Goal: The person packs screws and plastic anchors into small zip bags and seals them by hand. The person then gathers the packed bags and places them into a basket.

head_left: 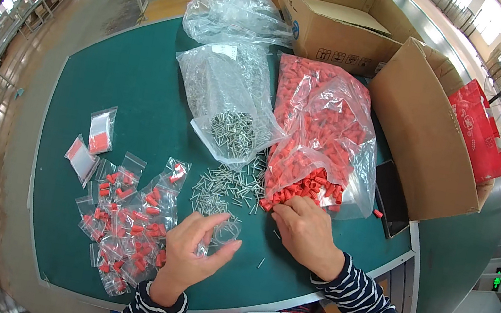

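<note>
My left hand [189, 251] curls around a small clear plastic bag [226, 232], thumb and forefinger spread at its mouth. Fingers bent and close together, my right hand [305, 235] reaches the near edge of a pile of red plastic sleeves [311, 187]; what its fingertips hold is hidden. The sleeves spill from a large clear bag [324, 112] full of them. Left of it, loose metal screws [226, 185] lie before an open plastic bag of screws [234, 97]. Filled small zip bags [135, 230] with red sleeves inside are heaped beside my left hand.
Two stacks of flat zip bags, one white and red [101, 130] and another [81, 159], lie at the left of the green table [118, 78]. Cardboard boxes [424, 129] stand at back and right. A black tray [391, 200] sits beside the red sleeves.
</note>
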Demonstrator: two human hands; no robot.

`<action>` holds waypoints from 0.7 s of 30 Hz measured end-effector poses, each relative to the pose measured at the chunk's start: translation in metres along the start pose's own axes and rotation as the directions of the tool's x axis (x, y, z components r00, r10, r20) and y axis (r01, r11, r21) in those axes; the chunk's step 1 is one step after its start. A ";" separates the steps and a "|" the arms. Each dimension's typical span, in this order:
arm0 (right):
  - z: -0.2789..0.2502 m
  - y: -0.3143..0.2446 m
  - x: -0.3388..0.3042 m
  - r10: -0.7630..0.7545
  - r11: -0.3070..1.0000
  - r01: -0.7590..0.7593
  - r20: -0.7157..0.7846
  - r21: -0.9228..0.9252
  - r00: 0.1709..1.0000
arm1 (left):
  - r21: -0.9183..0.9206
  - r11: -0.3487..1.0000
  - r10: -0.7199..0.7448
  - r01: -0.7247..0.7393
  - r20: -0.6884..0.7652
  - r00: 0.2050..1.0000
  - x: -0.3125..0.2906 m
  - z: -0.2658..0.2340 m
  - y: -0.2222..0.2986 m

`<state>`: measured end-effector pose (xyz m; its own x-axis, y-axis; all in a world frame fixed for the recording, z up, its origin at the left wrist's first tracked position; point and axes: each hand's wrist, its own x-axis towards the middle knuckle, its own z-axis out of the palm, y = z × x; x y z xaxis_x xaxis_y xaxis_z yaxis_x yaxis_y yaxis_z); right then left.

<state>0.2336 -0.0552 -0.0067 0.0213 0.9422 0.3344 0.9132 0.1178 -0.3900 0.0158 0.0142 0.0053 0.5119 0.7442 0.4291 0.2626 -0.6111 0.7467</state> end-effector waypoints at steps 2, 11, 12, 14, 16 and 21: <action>-0.001 -0.006 0.004 -0.008 0.999 0.009 -0.020 0.040 1.000 | -0.010 0.999 -0.039 0.039 -0.004 0.999 0.000 0.000 0.001; 0.006 -0.020 0.048 -0.220 0.956 0.226 0.055 -0.188 0.974 | 0.027 0.998 -0.056 0.057 -0.044 0.997 0.001 -0.003 0.003; 0.009 -0.022 0.052 -0.251 0.921 0.279 0.132 -0.271 0.959 | 0.032 0.999 -0.033 0.034 -0.044 0.999 0.001 -0.003 0.004; 0.018 -0.023 0.054 -0.292 0.880 0.330 0.158 -0.341 0.943 | 0.077 0.997 -0.008 0.013 -0.064 0.998 -0.002 0.000 0.003; 0.018 -0.024 0.056 -0.245 0.869 0.337 0.278 -0.361 0.929 | 0.012 0.999 -0.046 0.046 -0.042 0.998 -0.004 0.003 0.003; 0.020 -0.019 0.066 -0.266 0.847 0.361 0.275 -0.391 0.924 | 0.019 0.999 -0.033 0.034 -0.049 0.998 -0.005 0.005 0.003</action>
<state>0.2097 0.0106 0.0055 -0.3354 0.9253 0.1769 0.9401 0.3167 0.1261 0.0186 0.0072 0.0032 0.4626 0.7763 0.4283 0.2951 -0.5904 0.7513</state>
